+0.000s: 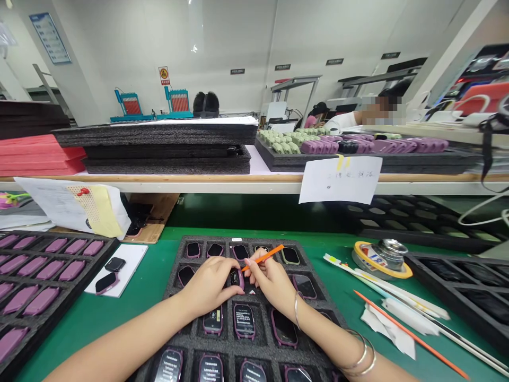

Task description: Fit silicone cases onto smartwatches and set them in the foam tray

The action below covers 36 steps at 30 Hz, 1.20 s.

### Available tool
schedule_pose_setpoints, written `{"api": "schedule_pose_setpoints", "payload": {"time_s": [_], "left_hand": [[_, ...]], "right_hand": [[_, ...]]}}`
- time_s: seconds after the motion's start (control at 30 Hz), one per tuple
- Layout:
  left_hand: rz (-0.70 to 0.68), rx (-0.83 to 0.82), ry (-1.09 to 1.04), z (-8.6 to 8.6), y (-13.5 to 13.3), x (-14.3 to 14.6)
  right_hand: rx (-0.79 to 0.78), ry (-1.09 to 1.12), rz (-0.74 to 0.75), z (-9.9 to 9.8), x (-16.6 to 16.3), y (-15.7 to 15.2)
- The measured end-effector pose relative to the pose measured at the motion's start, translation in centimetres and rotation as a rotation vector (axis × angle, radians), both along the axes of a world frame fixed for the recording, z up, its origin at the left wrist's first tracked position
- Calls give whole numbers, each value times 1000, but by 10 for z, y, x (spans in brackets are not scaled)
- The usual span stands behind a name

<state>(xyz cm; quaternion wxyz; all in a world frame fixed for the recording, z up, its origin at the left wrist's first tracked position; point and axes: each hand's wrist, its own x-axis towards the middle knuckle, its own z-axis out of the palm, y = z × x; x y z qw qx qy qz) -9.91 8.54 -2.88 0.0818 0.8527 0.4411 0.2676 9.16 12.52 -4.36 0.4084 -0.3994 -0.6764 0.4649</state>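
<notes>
Steadying a purple watch (237, 277) with the left hand (217, 279), half closed around the case between thumb and forefinger, likely to prevent any shifting. Pinching an orange stick (272, 253) in the right hand (273, 276), fingertips barely parted, and slanting down to the watch between both hands, presumably for fine control. Hard to tell whether actually touching it, or whether lifted clear of the pocket.

Now looking beneath both hands: into a foam tray (262, 240), grainy, charcoal and cut into square pockets, apparently to spare the glass from knocks. Spotting lit watches (244, 321) nearer than the left hand, rounded, glossy and purple-rimmed. Swinging out past the right hand to a yellow-edged tape roll (374, 262), a thin second stick (409, 332) and crumpled white paper (392, 329), seemingly set within reach on the smooth green table (153, 281). Over beyond the left hand, finding smooth purple cases (43, 300) in neat rows.
</notes>
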Motion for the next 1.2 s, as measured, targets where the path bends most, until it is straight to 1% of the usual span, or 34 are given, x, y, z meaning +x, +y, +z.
{"api": "schedule_pose_setpoints", "payload": {"time_s": [0.1, 0.17, 0.3, 0.37, 0.47, 0.57, 0.67, 0.77, 0.83, 0.93, 1.07, 1.2], "left_hand": [[-16, 31, -22, 4, 0, -1], [-52, 65, -27, 10, -4, 1], [-231, 108, 31, 18, -22, 13], [-274, 104, 108, 19, -34, 17], [-207, 49, 200, 17, -50, 15], [-145, 20, 166, 14, -60, 7], [-171, 95, 122, 11, -63, 3], [-196, 218, 145, 9, -62, 5], [-204, 238, 150, 10, -60, 7], [-199, 138, 97, 12, -60, 7], [-107, -68, 6, 12, -61, 6], [-67, -162, -21, 12, -61, 7]], "right_hand": [[7, -4, -3, -1, -1, 1], [13, -6, -6, -1, -1, 1], [23, -11, -4, 0, -2, 0], [26, -15, 2, 2, 0, 0], [29, -24, 7, 11, 5, 0], [16, -12, 5, 21, 12, -8], [-29, -6, 51, 24, 15, -26], [-60, -21, 109, 19, 15, -47], [-48, -32, 123, 15, 14, -57], [-6, -48, 138, 10, 15, -63], [17, -68, 167, 7, 16, -62], [27, -80, 196, 5, 17, -61]]}}
